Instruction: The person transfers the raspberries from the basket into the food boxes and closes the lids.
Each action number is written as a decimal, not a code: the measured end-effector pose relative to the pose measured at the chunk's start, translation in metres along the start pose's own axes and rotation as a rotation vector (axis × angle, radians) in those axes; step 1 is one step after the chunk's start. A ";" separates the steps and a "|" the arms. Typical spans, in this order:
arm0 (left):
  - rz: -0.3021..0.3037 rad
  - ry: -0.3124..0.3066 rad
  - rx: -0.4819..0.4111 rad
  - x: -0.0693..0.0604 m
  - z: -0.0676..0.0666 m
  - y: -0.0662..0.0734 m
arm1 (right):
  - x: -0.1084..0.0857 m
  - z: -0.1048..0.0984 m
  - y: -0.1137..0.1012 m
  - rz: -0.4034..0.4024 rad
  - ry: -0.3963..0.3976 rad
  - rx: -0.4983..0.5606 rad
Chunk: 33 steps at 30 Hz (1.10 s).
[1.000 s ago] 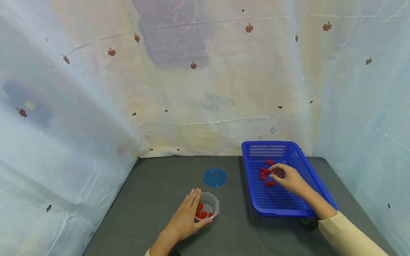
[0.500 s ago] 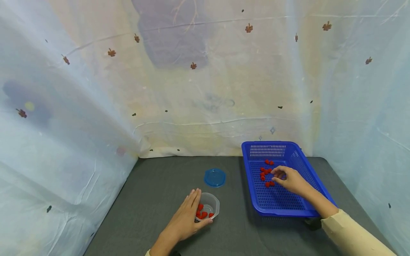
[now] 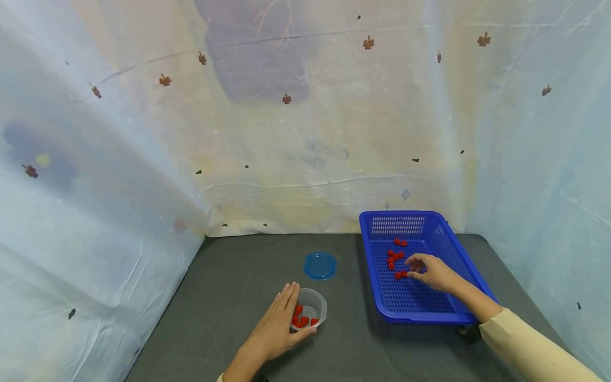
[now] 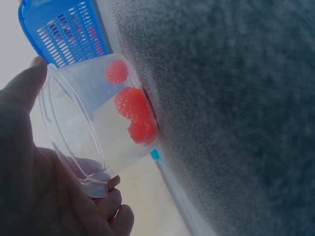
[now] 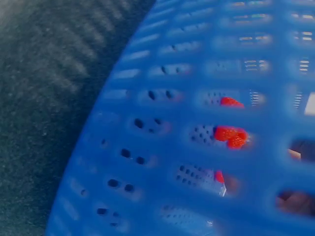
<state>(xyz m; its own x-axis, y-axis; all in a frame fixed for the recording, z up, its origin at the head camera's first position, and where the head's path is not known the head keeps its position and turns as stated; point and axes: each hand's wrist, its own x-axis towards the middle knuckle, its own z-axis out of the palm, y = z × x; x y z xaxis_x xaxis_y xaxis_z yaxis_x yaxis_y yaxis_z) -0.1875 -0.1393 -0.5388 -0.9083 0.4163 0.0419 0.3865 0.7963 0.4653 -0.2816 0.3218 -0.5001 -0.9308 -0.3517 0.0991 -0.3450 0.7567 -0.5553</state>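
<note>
My left hand (image 3: 273, 330) rests around the near left side of a clear plastic tub (image 3: 319, 303), its fingers fairly straight and its thumb along the front rim. Inside that tub lie several red raspberries (image 4: 131, 102). To the right, my right hand (image 3: 431, 273) hovers within a blue plastic basket (image 3: 420, 317), thumb and forefinger bent with a gap between them. Nothing shows in that gap. Just left of its fingertips, several raspberries (image 3: 395, 257) are scattered on the basket floor. The right wrist view looks through the basket's slotted wall, and most of that hand is hidden there.
A blue lid (image 3: 320, 266) lies flat on the grey tabletop (image 3: 248, 281) behind the tub. The basket's raised walls surround the right hand. Patterned cloth (image 3: 324, 127) hangs behind the table and along both sides.
My right hand has moved slightly right and toward me, away from the middle raspberries to those nearer the front. My left hand and the tub stay in place.
</note>
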 end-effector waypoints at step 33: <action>-0.001 0.015 0.004 -0.001 0.000 0.001 | 0.001 0.006 0.006 -0.047 -0.126 -0.087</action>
<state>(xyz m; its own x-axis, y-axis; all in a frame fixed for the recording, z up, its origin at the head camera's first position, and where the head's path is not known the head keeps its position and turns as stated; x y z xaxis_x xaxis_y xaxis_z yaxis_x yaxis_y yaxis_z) -0.1866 -0.1385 -0.5381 -0.9108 0.4093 0.0545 0.3864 0.7983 0.4620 -0.2838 0.3226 -0.5082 -0.8931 -0.4496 0.0161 -0.4017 0.7808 -0.4786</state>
